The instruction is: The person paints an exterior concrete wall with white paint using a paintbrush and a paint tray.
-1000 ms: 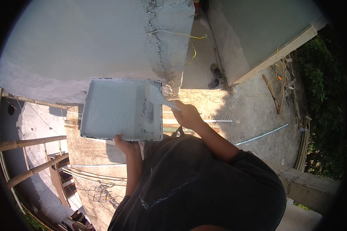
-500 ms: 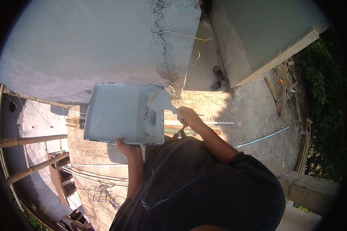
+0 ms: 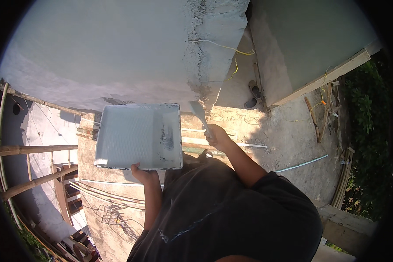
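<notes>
- The flat square board (image 3: 137,136), coated in pale grey-white plaster, is held out level in front of the person's chest, just below the lower edge of the plastered wall (image 3: 100,52).
- A darker smear of wet plaster (image 3: 167,139) sits on the board near its right edge.
- The left hand (image 3: 144,174) grips the board at the middle of its near edge, with the thumb lying on top of the rim and the fingers hidden beneath it.
- The left forearm rises almost straight up from the lower edge of the view, elbow tucked close to the body, wrist bent slightly back under the board.
- The right hand (image 3: 217,138) is closed around the handle of a plastering trowel (image 3: 199,112), with the knuckles facing up.
- The trowel's blade points up and to the left, and its tip is just beside the board's far right corner and close to the rough broken edge of the wall.
- The right arm reaches forward and leftward from the shoulder, with the elbow partly bent and the forearm slanting across the dark shirt (image 3: 231,214).
- To the right of the trowel hand, a pair of sandals (image 3: 253,95) lies on the concrete floor near a doorway.
- A yellow wire (image 3: 225,47) trails from the wall's rough edge.
- At the left, bamboo scaffold poles (image 3: 28,150) run across, well apart from both hands.
</notes>
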